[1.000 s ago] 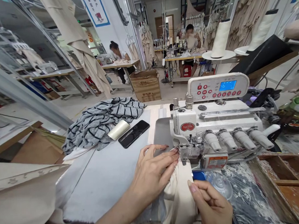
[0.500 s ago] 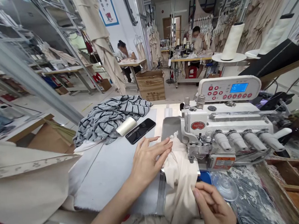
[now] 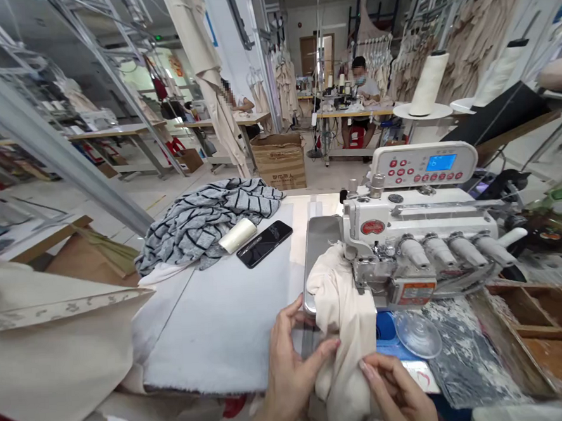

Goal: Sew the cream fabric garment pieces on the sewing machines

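Note:
Cream fabric (image 3: 347,324) lies bunched on the metal plate of a white overlock sewing machine (image 3: 419,218), with its upper end beside the presser area. It hangs down over the front edge in folds. My left hand (image 3: 292,359) is at the fabric's left side, thumb touching the cloth and fingers spread apart by the plate's corner; some fingertips are partly hidden. Lower right, my right hand (image 3: 399,390) pinches the fabric's right edge between thumb and fingers.
Left of the machine lie a black phone (image 3: 264,243), a cream thread roll (image 3: 237,236) and striped grey cloth (image 3: 205,218). A clear plastic dish (image 3: 418,334) and a wooden compartment tray (image 3: 531,335) are at right. Thread cones (image 3: 428,87) stand behind. Two people sit at far tables.
My left hand has moved off the top of the fabric, down toward me, to its left side. The fabric's upper end now bunches nearer the presser. My right hand keeps its pinch.

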A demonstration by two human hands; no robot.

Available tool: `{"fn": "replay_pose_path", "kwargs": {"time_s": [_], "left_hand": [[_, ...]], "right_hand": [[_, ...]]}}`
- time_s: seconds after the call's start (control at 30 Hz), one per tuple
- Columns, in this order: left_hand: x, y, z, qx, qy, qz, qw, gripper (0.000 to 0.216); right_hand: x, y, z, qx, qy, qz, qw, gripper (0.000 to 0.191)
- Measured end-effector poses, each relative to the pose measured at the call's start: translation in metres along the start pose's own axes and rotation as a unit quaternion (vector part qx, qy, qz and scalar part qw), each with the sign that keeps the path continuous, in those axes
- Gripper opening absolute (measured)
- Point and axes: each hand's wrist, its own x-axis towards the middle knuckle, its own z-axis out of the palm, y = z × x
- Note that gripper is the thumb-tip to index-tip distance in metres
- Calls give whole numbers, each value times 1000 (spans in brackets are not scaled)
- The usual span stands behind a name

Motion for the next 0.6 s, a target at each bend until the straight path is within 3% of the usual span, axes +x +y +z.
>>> {"fn": "replay_pose_path", "kwargs": {"time_s": [0.13,0.3,0.37,0.5,0.6], "left_hand": [[0,-2,-1,-67,-21,-86,994,32],[-5,-2,-2,-96,-140,-117,979,30],[-12,-2,-2,-136,-97,-157,973,36],[-12,5,-9,-220,93,-225,945,55],[-5,10,-20,-201,116,-269,935,61]], "right_hand": [[7,-3,8,45,12,-9,999,35],[5,-9,6,-37,-32,-101,994,24],[3,-15,-2,-63,-7,-155,986,23],[-4,-30,-13,-104,76,-258,958,13],[-11,-34,-6,-46,53,-257,964,12]]}}
